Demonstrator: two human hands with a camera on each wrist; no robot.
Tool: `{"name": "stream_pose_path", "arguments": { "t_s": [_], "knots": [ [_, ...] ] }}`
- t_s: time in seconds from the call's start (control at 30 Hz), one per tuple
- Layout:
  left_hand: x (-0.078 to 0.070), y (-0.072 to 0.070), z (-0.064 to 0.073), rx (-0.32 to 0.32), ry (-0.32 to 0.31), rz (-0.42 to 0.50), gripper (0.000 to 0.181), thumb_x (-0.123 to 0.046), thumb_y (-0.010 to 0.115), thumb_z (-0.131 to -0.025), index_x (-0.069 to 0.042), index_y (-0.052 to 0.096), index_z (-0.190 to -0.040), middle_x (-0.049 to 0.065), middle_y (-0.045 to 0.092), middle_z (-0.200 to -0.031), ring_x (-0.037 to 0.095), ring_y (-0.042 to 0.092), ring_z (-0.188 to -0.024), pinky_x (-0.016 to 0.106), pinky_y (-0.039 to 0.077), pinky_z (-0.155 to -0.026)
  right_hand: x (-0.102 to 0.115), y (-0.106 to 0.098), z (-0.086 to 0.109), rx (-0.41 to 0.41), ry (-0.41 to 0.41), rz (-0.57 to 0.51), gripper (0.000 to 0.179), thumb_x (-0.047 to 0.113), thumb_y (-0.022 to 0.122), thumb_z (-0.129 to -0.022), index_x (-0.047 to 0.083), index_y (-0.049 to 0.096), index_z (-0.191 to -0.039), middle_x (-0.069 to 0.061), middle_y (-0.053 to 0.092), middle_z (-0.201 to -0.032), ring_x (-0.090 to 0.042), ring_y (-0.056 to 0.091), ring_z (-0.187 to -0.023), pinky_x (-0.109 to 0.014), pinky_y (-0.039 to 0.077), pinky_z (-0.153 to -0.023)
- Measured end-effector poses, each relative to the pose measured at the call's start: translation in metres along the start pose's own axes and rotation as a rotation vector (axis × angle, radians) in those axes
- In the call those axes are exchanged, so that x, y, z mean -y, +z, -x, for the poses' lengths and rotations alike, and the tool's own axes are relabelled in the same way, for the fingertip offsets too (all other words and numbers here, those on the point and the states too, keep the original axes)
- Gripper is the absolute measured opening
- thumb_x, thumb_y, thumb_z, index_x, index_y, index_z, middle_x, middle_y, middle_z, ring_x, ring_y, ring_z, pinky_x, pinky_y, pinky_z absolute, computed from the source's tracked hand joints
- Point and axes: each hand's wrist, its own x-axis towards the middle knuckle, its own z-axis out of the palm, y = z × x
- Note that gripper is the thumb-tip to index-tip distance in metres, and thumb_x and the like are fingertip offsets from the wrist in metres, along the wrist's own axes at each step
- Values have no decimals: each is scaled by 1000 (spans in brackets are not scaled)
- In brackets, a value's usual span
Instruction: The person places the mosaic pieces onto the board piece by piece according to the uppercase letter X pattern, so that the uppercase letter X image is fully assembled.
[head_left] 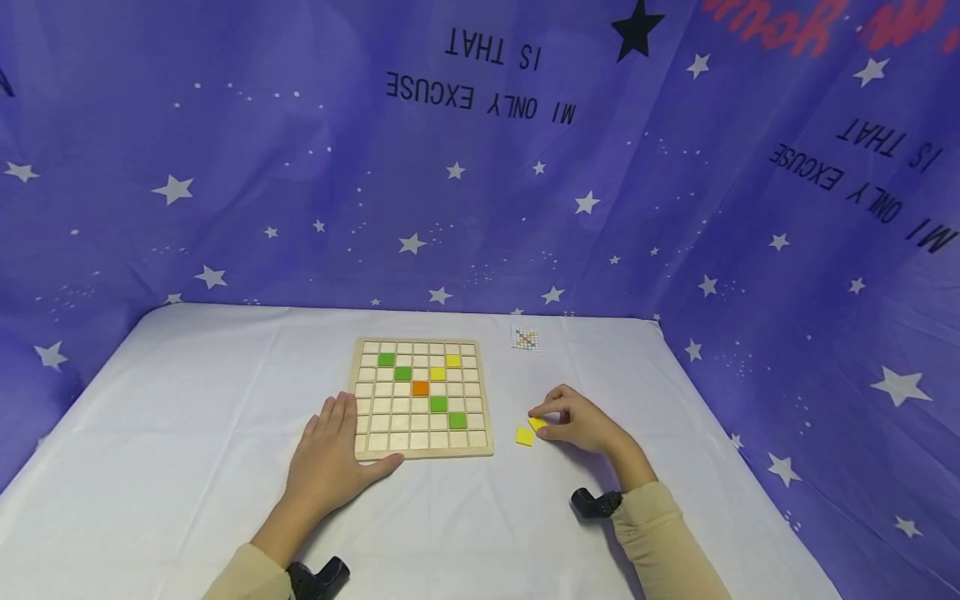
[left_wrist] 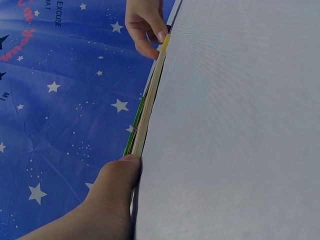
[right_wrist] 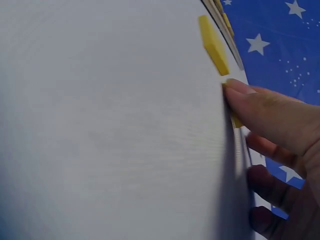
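A square wooden grid board [head_left: 423, 453] lies on the white-covered table with square tiles in its cells. Several green tiles [head_left: 438, 404] and an orange tile [head_left: 421, 388] form one diagonal; two yellow tiles [head_left: 437, 374] continue from the orange one toward the upper right. My left hand [head_left: 330, 462] rests at the board's lower left corner, fingers straight along the left side and thumb at the near edge. Right of the board, my right hand [head_left: 581, 422] pinches a yellow tile [head_left: 536, 423] between thumb and fingers. Another yellow tile [head_left: 524, 437] lies beside it on the cloth.
Behind the right hand, a small pattern card [head_left: 525, 337] with a coloured grid lies near the back of the table [head_left: 247, 375]. A purple-blue curtain [head_left: 300, 208] printed with stars and lettering encloses the back and sides.
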Motion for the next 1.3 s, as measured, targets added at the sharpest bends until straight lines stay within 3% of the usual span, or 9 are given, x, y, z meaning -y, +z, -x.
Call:
{"name": "stream_pose_path", "arguments": {
  "t_s": [0.17, 0.3, 0.53, 0.8, 0.97, 1.13, 1.3],
  "knots": [
    [0, 0, 0, 2, 0, -3, 130, -84, 59, -73, 11, 19, -153, 29, 22, -161, 46, 19, -150, 58, 17, -122, 2, 7, -2, -113, 48, 12, 23, 22, 82, -81, 25, 69, -101, 4, 61, -103, -15, 50, -84, -28, 43, -74],
    [1, -1, 0, 0, -1, -6, 130, -83, 59, -73, 11, 19, -153, 30, 22, -160, 46, 19, -150, 58, 18, -122, 10, 14, -9, -178, 70, -2, 22, 21, 80, -84, 25, 67, -101, 4, 62, -91, -14, 54, -78, -29, 45, -71],
    [1, -1, 0, 6, -3, -4, 130, -82, 60, -74, 11, 18, -154, 29, 21, -161, 45, 18, -150, 58, 17, -122, 40, 31, -29, -260, 54, -76, 17, 21, 77, -88, 23, 70, -103, 4, 65, -92, -14, 57, -73, -27, 49, -60],
    [-1, -3, 0, 13, -5, -3, 129, -81, 61, -74, 11, 18, -153, 29, 22, -161, 45, 19, -150, 58, 17, -122, 91, 64, -56, -238, -26, -135, 17, 25, 74, -90, 24, 68, -107, 7, 67, -94, -12, 58, -74, -26, 50, -59],
    [0, -2, -1, 12, 1, -20, 128, -82, 60, -75, 11, 19, -153, 29, 22, -161, 45, 19, -150, 58, 17, -122, 117, 86, -69, -199, -100, -131, 18, 27, 72, -92, 25, 68, -109, 10, 66, -92, -7, 61, -77, -25, 53, -68],
    [0, -1, -1, 9, 1, -22, 129, -82, 60, -74, 11, 19, -153, 29, 23, -160, 46, 20, -150, 59, 17, -122, 136, 103, -80, -184, -155, -64, 19, 30, 72, -92, 26, 68, -109, 15, 63, -89, -3, 57, -84, -25, 50, -80],
    [-1, -2, -1, 9, -1, -26, 129, -83, 59, -74, 11, 20, -153, 29, 24, -160, 46, 20, -150, 59, 18, -122, 149, 113, -86, -202, -188, 28, 18, 33, 72, -91, 27, 69, -107, 16, 60, -83, -6, 50, -82, -22, 44, -74]
  ]
}}
